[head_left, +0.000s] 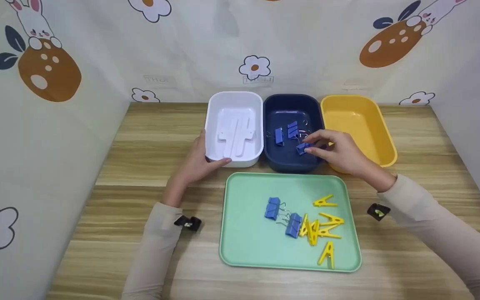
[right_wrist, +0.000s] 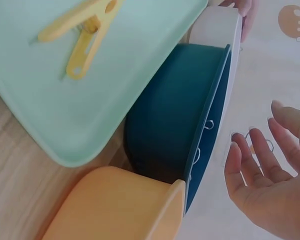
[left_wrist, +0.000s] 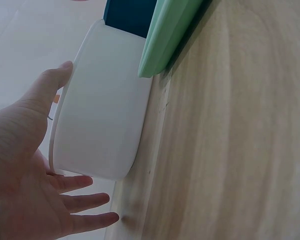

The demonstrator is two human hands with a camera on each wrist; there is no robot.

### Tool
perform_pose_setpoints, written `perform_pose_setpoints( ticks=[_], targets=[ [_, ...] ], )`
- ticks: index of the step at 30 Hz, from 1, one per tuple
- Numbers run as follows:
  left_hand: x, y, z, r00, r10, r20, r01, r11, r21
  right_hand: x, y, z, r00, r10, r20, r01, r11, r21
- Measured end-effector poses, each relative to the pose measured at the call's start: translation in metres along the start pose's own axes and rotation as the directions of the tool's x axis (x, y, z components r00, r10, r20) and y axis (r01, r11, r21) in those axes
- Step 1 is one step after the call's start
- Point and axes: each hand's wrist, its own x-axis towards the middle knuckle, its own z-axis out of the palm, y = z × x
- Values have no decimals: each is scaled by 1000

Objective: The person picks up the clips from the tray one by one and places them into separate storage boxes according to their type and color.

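Observation:
My left hand (head_left: 200,160) lies at the near left corner of a white bin (head_left: 234,163), its thumb on the rim. In the left wrist view the fingers (left_wrist: 92,202) are extended along the bin's outer side. Over the navy bin (head_left: 292,166) hovers my right hand (head_left: 338,150), fingers loosely bent. The right wrist view shows nothing between these fingers. Just below its fingertips sits a blue binder clip (head_left: 302,149), with other blue binder clips (head_left: 279,136) beside it in that bin. Two more blue clips (head_left: 293,225) lie on the mint-green tray (head_left: 244,250).
Several yellow clothespins (head_left: 327,254) lie on the tray's right half. A yellow bin (head_left: 358,125) stands right of the navy one. Inside the white bin are flat white long-handled pieces (head_left: 245,141). The patterned wall (head_left: 190,54) rises behind the bins.

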Motion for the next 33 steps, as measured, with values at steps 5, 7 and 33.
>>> perform_pose_setpoints(
  ticks=[5, 7, 33],
  targets=[
    [-1, 0, -1, 999, -37, 10, 37, 999, 26, -6, -1, 3, 1000, 6, 4, -6, 1000, 22],
    [-1, 0, -1, 999, -52, 11, 51, 998, 32, -9, -1, 5, 1000, 7, 13, -7, 1000, 30],
    [1, -1, 0, 1000, 18, -11, -19, 1000, -13, -47, 5, 39, 972, -43, 233, 29, 998, 61]
  ],
)
